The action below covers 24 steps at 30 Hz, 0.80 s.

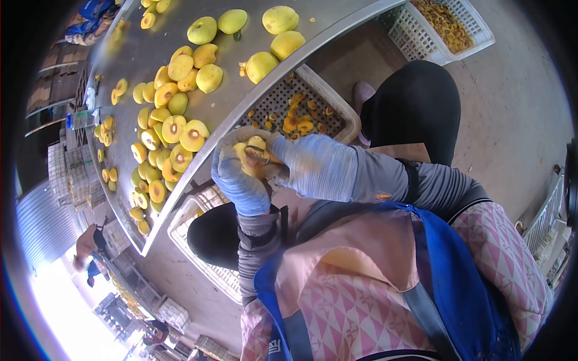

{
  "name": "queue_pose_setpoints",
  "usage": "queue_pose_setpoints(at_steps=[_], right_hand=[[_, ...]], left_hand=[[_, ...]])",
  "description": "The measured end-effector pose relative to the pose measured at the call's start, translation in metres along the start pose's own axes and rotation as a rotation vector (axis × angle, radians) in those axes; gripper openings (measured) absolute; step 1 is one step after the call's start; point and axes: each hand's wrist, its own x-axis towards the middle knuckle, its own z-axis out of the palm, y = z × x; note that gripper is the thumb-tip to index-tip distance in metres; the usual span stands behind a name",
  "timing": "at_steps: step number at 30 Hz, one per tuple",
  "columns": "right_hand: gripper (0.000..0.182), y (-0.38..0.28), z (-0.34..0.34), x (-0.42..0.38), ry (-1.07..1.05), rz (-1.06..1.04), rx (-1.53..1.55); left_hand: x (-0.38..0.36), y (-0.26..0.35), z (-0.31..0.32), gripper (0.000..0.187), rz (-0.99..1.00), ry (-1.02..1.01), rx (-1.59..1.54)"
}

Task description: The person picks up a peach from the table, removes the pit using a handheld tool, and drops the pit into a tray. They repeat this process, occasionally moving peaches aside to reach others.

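Note:
My left hand (pixel 238 177), in a blue-and-white knit glove, is closed around a halved yellow peach (pixel 248 163). My right hand (pixel 319 168), gloved alike, is closed on a small pitting tool whose dark metal loop (pixel 257 154) lies against the cut face of the peach. The tool's handle is hidden in the glove. Just beyond my hands, a white perforated crate (pixel 337 99) holds scraps of orange-brown peach flesh and pits (pixel 295 123). Cut peach halves (pixel 174 129) with brown centres lie heaped on the metal table (pixel 253 90) beside my left hand.
Whole yellow peaches (pixel 280 20) lie near the table's raised edge. Another white crate (pixel 400 30) full of scraps (pixel 442 24) stands at the top right. A third white crate (pixel 226 280) is by my knee. Far left, a person (pixel 90 246) stands near stacked crates (pixel 72 174).

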Motion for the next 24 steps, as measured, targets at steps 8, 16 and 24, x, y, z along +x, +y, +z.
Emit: queue_pose_setpoints(at_steps=[8, 16, 24], right_hand=[[0.039, 0.001, 0.004, -0.002, 0.0, 0.01, 0.029], [0.039, 0.002, 0.006, 0.001, -0.001, 0.035, 0.082], [0.036, 0.005, 0.007, 0.004, 0.049, -0.045, 0.053]], left_hand=[[-0.002, -0.003, 0.001, 0.045, 0.033, -0.026, 0.08], [-0.003, 0.004, 0.001, 0.046, -0.048, -0.061, 0.022], [0.003, -0.002, 0.005, 0.042, -0.103, -0.007, -0.391]])
